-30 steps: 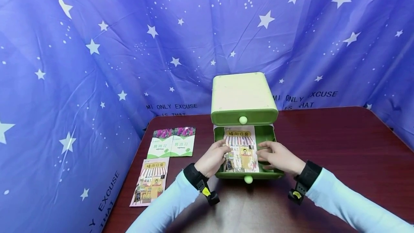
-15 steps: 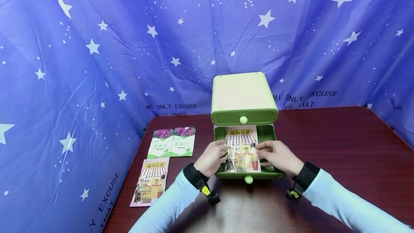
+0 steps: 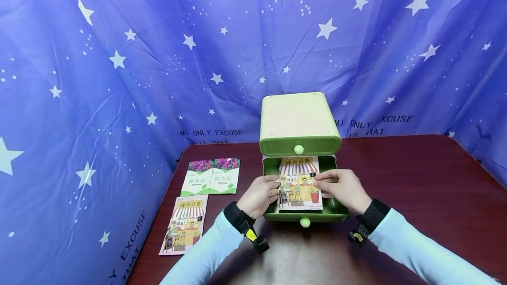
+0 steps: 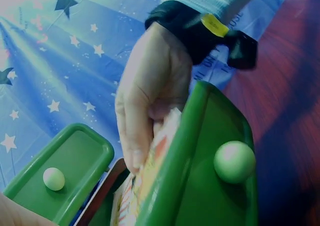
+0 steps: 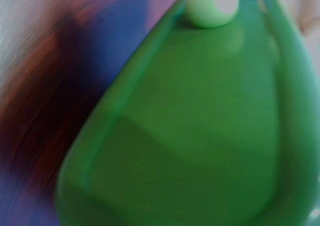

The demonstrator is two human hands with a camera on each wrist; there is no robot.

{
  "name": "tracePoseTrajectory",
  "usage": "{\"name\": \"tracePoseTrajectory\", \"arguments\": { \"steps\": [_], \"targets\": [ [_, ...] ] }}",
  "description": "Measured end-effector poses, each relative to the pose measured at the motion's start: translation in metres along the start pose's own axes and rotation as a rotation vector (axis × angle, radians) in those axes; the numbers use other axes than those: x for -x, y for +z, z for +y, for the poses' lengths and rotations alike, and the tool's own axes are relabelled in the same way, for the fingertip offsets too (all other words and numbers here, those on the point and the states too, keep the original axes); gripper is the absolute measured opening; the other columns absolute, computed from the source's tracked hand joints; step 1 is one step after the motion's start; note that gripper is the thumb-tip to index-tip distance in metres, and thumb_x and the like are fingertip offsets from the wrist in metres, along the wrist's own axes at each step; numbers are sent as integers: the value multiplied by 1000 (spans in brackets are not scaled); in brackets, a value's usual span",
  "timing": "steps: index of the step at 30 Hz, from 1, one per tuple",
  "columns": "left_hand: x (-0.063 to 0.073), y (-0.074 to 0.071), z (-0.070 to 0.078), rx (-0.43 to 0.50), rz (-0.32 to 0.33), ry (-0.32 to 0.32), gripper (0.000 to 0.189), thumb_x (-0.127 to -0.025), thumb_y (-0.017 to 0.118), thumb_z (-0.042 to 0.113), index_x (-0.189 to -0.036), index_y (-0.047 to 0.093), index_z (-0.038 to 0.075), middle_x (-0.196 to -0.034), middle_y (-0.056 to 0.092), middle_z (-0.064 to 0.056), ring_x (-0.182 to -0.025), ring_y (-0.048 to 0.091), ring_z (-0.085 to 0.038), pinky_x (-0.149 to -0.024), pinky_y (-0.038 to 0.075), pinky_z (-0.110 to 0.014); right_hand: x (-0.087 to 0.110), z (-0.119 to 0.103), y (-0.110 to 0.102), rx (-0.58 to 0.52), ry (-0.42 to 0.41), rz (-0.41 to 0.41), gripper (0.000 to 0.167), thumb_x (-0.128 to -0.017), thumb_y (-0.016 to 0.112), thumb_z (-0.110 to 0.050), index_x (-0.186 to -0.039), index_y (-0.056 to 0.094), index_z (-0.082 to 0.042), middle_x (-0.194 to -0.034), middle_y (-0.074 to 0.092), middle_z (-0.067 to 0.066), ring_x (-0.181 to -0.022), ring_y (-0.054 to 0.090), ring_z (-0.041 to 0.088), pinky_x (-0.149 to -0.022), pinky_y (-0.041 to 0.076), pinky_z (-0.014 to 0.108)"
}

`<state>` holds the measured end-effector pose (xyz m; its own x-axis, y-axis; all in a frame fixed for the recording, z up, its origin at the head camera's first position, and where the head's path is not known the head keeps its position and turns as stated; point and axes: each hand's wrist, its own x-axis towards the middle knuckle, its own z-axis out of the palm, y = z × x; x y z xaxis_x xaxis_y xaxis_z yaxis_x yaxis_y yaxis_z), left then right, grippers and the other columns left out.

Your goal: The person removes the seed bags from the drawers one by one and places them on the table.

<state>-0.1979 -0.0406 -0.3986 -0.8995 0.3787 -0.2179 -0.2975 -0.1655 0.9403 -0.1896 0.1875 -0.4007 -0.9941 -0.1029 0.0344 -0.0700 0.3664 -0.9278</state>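
A pink-edged seed packet [image 3: 299,190] with a striped awning and shop picture lies face up in the pulled-out lower drawer [image 3: 283,217] of a small green cabinet [image 3: 299,115]. My left hand [image 3: 257,195] grips its left edge, fingers bent over the drawer's side. At the right edge my right hand [image 3: 346,188] pinches the packet between thumb and fingers. The left wrist view looks across at the right hand [image 4: 152,88], whose fingers reach down against the packet [image 4: 152,173] behind the drawer front [image 4: 210,161]. Only the drawer front [image 5: 190,126] and its knob fill the blurred right wrist view.
The upper drawer [image 3: 277,147] is closed, with a round pale knob [image 3: 299,149]. On the table [image 3: 412,197] to the left lie two white-and-green flower packets [image 3: 224,179] side by side and another pink shop-picture packet [image 3: 184,225]. A starry blue curtain [image 3: 237,56] hangs behind.
The packet in the drawer has shifted slightly right between my hands, and its lower right corner with the red pot now shows. The head view has tilted up a little.
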Motion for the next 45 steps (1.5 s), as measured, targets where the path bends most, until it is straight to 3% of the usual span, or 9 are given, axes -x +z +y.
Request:
{"name": "tracePoseTrajectory", "arguments": {
  "steps": [1, 2, 6, 11, 15, 23, 29, 38, 45],
  "targets": [
    [2, -1, -1, -4, -9, 1, 45, -96, 31, -2, -138, 22, -16, -135, 31, -32, -123, 34, -35, -108, 23, -49, 1, -1, -1, -14, 5, -11, 25, -83, 68, -8, -100, 65, 10, -92, 68, 19, -75, 67, 19, -61, 55, 29],
    [4, -3, -1, -6, -18, 3, 43, -97, 31, -1, -138, 24, -15, -144, 19, -30, -130, 28, -36, -108, 24, -48, 3, -2, -2, -24, 8, -24, 27, -84, 68, -10, -101, 64, 11, -93, 68, 19, -76, 66, 19, -62, 55, 30],
    [12, -9, -2, -31, -36, 56, 38, -98, 38, -1, -133, 38, -13, -139, 35, -26, -127, 38, -32, -101, 37, -41, 11, -8, -7, -41, 42, -53, 35, -84, 69, -18, -105, 64, 9, -94, 68, 16, -78, 66, 16, -65, 55, 30],
    [18, -18, -2, 20, 8, 111, 31, -89, 57, -3, -117, 55, -14, -109, 62, -17, -89, 63, -17, -82, 51, -31, 23, -12, -11, -106, 94, -88, 39, -85, 68, -22, -108, 63, 9, -91, 69, 16, -76, 67, 16, -66, 55, 32],
    [26, -25, -3, 67, 26, 84, 25, -84, 63, -3, -107, 60, -14, -93, 66, -12, -76, 64, -13, -74, 53, -26, 31, -16, -7, -147, 107, -116, 38, -85, 68, -21, -108, 63, 9, -91, 69, 16, -77, 68, 18, -65, 55, 32],
    [58, -39, 1, 6, -4, 84, 18, -83, 66, 2, -99, 61, -7, -88, 66, -10, -72, 60, -14, -71, 52, -26, 51, -30, 7, -188, 45, -206, 33, -88, 64, -17, -107, 63, 11, -98, 66, 18, -81, 67, 16, -67, 55, 33],
    [86, -57, 3, -91, 9, 72, 21, -83, 68, 8, -99, 59, -3, -88, 65, -9, -73, 60, -15, -73, 53, -30, 62, -35, 28, -255, 9, -279, 32, -87, 65, -15, -107, 63, 10, -98, 66, 19, -81, 67, 18, -67, 55, 34],
    [121, -100, 3, -178, 29, 63, 14, -85, 66, 10, -96, 62, 3, -86, 66, -4, -75, 61, -11, -71, 52, -28, 71, -42, 74, -391, -2, -435, 28, -88, 62, -8, -108, 61, 11, -101, 65, 21, -83, 67, 21, -71, 54, 36],
    [147, -130, 1, -353, 102, 72, 24, -83, 68, 12, -98, 60, -4, -84, 65, -6, -75, 63, -14, -66, 53, -30, 74, -47, 110, -449, -52, -518, 25, -89, 59, -3, -109, 60, 12, -101, 64, 21, -81, 65, 16, -71, 55, 33]
  ]
}}
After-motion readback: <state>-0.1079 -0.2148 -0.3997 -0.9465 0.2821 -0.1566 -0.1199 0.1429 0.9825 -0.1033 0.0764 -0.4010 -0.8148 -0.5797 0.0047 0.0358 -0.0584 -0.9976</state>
